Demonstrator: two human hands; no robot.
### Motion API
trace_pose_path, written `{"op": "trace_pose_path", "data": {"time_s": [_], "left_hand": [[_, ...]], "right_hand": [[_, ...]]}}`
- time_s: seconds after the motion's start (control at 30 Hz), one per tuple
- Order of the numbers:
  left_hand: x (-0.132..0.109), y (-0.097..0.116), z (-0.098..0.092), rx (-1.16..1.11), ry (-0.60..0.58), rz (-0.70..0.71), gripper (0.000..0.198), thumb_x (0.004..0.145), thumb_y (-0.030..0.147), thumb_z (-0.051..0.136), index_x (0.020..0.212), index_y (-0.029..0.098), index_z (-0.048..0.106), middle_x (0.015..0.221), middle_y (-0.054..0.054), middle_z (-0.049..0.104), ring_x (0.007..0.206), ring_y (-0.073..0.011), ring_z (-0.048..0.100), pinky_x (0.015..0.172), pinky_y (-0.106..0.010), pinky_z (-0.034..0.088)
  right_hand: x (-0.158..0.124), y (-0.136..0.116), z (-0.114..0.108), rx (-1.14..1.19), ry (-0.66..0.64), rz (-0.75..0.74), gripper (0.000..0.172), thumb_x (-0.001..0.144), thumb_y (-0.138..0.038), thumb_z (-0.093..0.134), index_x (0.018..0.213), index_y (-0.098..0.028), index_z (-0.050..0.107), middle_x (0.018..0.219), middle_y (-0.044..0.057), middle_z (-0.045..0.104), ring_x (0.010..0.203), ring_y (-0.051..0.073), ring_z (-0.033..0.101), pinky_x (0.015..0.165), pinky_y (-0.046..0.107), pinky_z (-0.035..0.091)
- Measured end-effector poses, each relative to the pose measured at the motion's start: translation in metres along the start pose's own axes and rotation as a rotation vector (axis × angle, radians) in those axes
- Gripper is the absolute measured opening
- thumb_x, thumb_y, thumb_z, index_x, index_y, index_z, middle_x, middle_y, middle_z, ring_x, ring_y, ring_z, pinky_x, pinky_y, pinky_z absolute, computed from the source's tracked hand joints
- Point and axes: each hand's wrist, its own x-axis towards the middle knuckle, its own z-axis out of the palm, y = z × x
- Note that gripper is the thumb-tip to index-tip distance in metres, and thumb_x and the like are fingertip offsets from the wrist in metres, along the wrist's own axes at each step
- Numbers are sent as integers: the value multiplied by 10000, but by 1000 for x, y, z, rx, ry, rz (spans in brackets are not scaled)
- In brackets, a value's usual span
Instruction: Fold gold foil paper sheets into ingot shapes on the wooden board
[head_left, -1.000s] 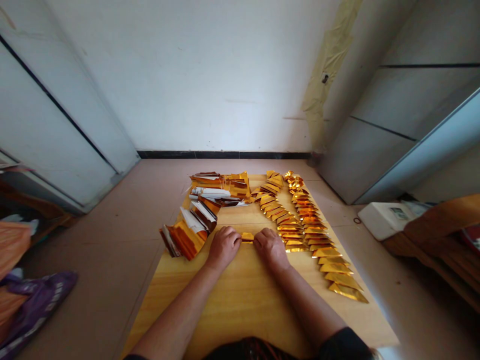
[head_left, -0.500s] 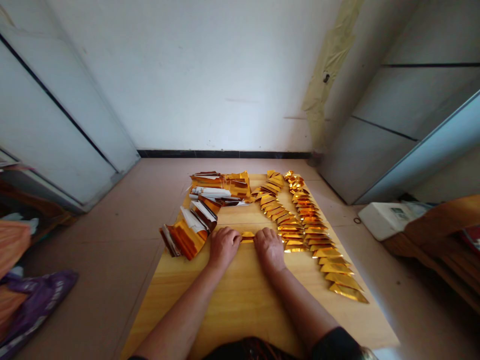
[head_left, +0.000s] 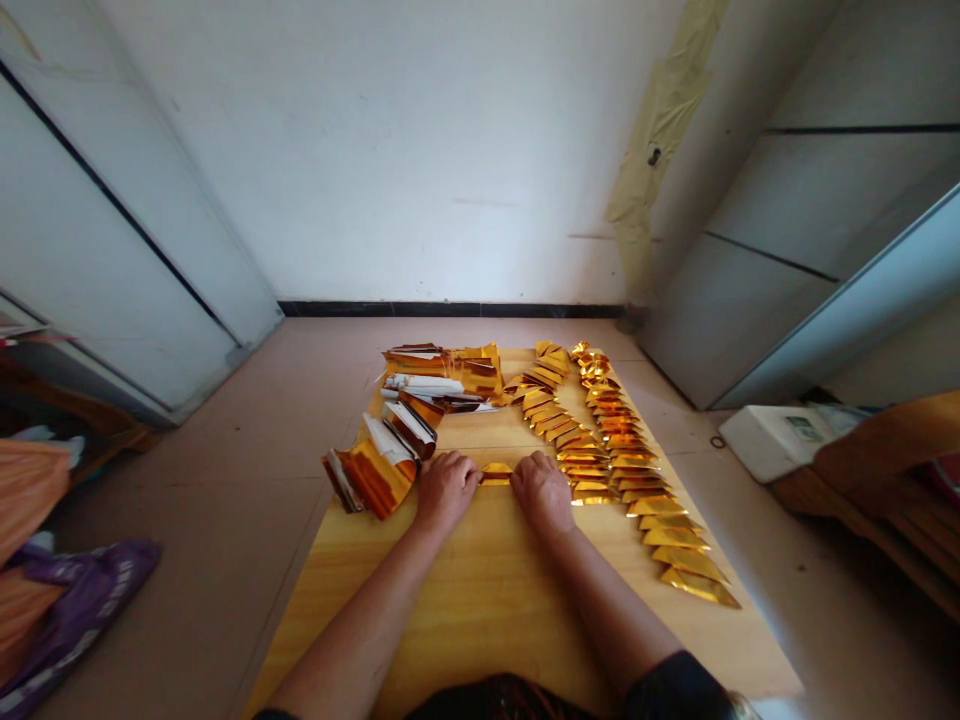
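Observation:
Between my two hands a small folded piece of gold foil paper (head_left: 496, 474) lies low over the wooden table. My left hand (head_left: 448, 490) pinches its left end, fingers curled together. Its right end is in the closed fingers of my right hand (head_left: 541, 490); both fingertips are partly hidden. Just right of that hand, a curving row of folded gold paper pieces (head_left: 553, 422) overlaps like scales. A second, longer row of gold pieces (head_left: 637, 480) runs down the table's right side. Left of my left hand sits a stack of unfolded gold foil sheets (head_left: 375, 478) with white backs.
The wooden table (head_left: 420, 610) stands before a white wall (head_left: 450, 180). More foil sheets (head_left: 472, 375) lie at its far left. A purple bag (head_left: 90, 590) is on the floor at left. A white box (head_left: 776, 440) and a wooden bench (head_left: 870, 480) are at right.
My hands have drawn very slightly apart at the folded paper, and a little more of its gold middle shows. Both keep hold of its ends. The view has shifted a touch.

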Motion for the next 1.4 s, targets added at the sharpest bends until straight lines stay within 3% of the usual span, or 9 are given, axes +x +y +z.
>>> {"op": "trace_pose_path", "data": {"time_s": [0.4,0.63,0.8,1.03,1.4], "left_hand": [[1,18,-5,115,-15,-153,108,831,257,536,770,197,602,863,-42,638,908,-208,541,747,-325,327],[3,25,-6,133,-45,-201,92,827,238,522,800,193,596,890,-46,637,921,-216,552,737,-332,336],[0,25,-6,140,-26,-181,91,843,232,513,808,187,584,897,-59,631,894,-211,560,734,-328,340],[-10,15,1,48,55,-101,65,804,261,586,843,209,597,877,-38,633,896,-209,556,778,-331,347],[-14,14,1,51,71,-2,245,825,214,544,1038,265,653,896,-48,625,911,-215,548,799,-340,357]], "right_hand": [[13,-6,-20,48,-162,139,159,868,-246,512,841,-193,659,918,57,625,819,156,610,619,227,377],[16,-7,-21,30,-195,142,167,871,-282,516,869,-196,659,946,68,633,841,175,620,618,237,390],[13,-5,-17,-6,-163,109,156,889,-289,505,873,-210,639,920,49,634,792,154,628,570,222,350],[-3,0,-8,12,-16,15,127,891,-276,497,890,-227,614,881,10,625,725,115,600,586,221,319],[-5,0,-10,-23,20,-50,165,916,-301,479,931,-263,638,895,12,606,763,131,577,623,241,310]]}}
